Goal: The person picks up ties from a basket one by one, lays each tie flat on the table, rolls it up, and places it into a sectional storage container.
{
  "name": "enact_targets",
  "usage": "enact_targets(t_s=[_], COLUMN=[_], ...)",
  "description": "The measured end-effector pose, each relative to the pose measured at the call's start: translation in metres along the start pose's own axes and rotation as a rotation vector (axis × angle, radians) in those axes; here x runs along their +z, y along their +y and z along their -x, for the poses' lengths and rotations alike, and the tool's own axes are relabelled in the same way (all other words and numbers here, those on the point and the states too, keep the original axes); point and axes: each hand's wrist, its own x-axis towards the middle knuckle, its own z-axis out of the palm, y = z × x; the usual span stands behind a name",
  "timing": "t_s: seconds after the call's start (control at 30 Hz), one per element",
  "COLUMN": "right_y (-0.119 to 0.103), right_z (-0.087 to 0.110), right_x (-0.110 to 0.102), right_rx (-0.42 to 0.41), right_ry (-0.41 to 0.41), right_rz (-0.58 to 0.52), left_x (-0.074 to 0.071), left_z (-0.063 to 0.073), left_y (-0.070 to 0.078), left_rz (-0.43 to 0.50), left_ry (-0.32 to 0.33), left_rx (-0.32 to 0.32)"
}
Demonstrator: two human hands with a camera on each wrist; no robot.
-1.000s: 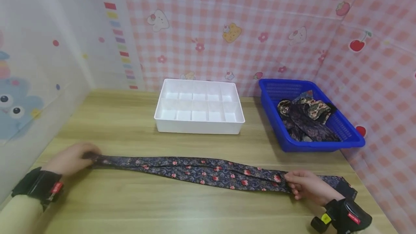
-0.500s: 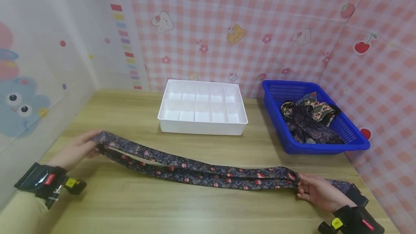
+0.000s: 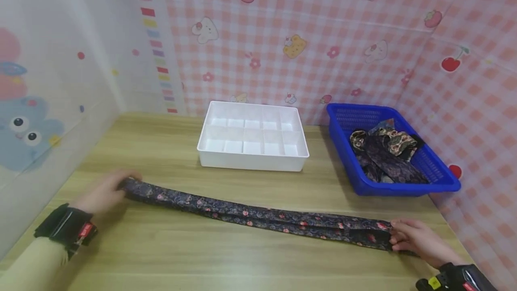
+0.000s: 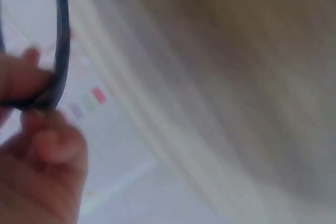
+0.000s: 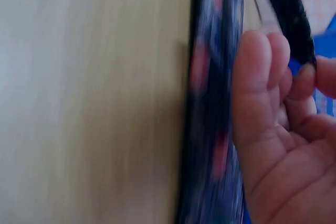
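A long, narrow dark cloth strip (image 3: 258, 218) with small red and pink flowers stretches across the table, doubled into two layers along much of its length. My left hand (image 3: 106, 191), blurred in the head view, holds its left end. In the left wrist view the thumb and fingers (image 4: 58, 145) pinch a dark loop of the cloth. At the other end my right hand (image 3: 420, 240) pinches the strip between thumb and fingers. A dark length of it hangs from those fingertips in the right wrist view, beside the flowered part (image 5: 210, 98). A short tail shows past the right hand.
A white box (image 3: 252, 161) with several compartments stands at the back middle of the table. Right of it is a blue basket (image 3: 343, 156) with crumpled dark and patterned cloths (image 3: 387, 156). Patterned sheets (image 3: 258, 35) line the back and sides.
My left hand lifted the left end, spreading the layers, then lowered it with the layers closer together. My right hand moved right along with its end, and less tail shows beyond it.
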Motion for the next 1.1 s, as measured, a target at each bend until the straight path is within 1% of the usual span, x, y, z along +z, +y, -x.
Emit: enact_targets(t_s=[0.07, 0.1, 0.17, 0.2, 0.27, 0.33, 0.37, 0.4, 0.43, 0.47, 0.5, 0.53, 0.57, 0.6, 0.63, 0.67, 0.7, 0.77, 0.83, 0.9, 0.97, 1.1], right_y=[0.004, 0.005, 0.007, 0.007, 0.006, 0.005, 0.005, 0.005, 0.006, 0.007, 0.009, 0.011, 0.012, 0.013, 0.014, 0.015, 0.015, 0.014, 0.012, 0.009, 0.007, 0.005], right_z=[0.005, 0.006, 0.008, 0.008, 0.009, 0.007, 0.006, 0.005, 0.004, 0.002, 0.001, 0.002, 0.002, 0.001, 0.001, 0.0, -0.002, -0.007, -0.013, -0.017, -0.017, -0.016], right_x=[-0.004, -0.005, -0.005, -0.005, -0.005, -0.005, -0.006, -0.007, -0.01, -0.013, -0.016, -0.019, -0.022, -0.025, -0.028, -0.03, -0.032, -0.036, -0.039, -0.04, -0.04, -0.039], right_rx=[0.0, -0.002, -0.004, -0.012, -0.024, -0.046, -0.052, -0.059, -0.062, -0.07, -0.083, -0.091, -0.089, -0.092, -0.105, -0.128, -0.152, -0.194, -0.264, -0.299, -0.292, -0.219], right_ry=[0.04, 0.054, 0.094, 0.114, 0.15, 0.206, 0.229, 0.247, 0.262, 0.28, 0.299, 0.314, 0.323, 0.334, 0.358, 0.389, 0.422, 0.493, 0.567, 0.607, 0.603, 0.515], right_rz=[0.099, 0.15, 0.28, 0.35, 0.465, 0.591, 0.642, 0.685, 0.719, 0.757, 0.785, 0.816, 0.836, 0.857, 0.885, 0.921, 0.952, 0.999, 1.02, 1.015, 0.997, 0.963], left_x=[-0.001, -0.001, -0.002, -0.002, -0.003, -0.004, -0.005, -0.005, -0.006, -0.006, -0.005, -0.004, -0.002, 0.0, 0.003, 0.005, 0.006, 0.008, 0.009, 0.009, 0.009, 0.01], left_z=[0.002, 0.003, 0.005, 0.007, 0.009, 0.012, 0.014, 0.016, 0.016, 0.016, 0.016, 0.015, 0.014, 0.011, 0.008, 0.004, 0.0, -0.009, -0.016, -0.021, -0.023, -0.019], left_y=[-0.004, -0.006, -0.01, -0.012, -0.014, -0.015, -0.014, -0.014, -0.013, -0.013, -0.013, -0.012, -0.009, -0.006, -0.004, 0.0, 0.003, 0.009, 0.012, 0.011, 0.009, -0.002], left_rz=[0.0, 0.021, 0.07, 0.116, 0.239, 0.388, 0.466, 0.534, 0.584, 0.583, 0.545, 0.481, 0.397, 0.317, 0.238, 0.161, 0.129, 0.128, 0.15, 0.162, 0.141, 0.099], left_ry=[0.064, 0.087, 0.105, 0.103, 0.091, 0.061, 0.034, -0.002, -0.041, -0.083, -0.12, -0.145, -0.161, -0.166, -0.151, -0.13, -0.11, -0.075, -0.042, -0.019, 0.001, 0.036], left_rx=[-0.03, -0.049, -0.08, -0.089, -0.099, -0.082, -0.07, -0.076, -0.058, -0.037, -0.018, 0.009, 0.041, 0.072, 0.104, 0.114, 0.121, 0.137, 0.127, 0.14, 0.156, 0.236])
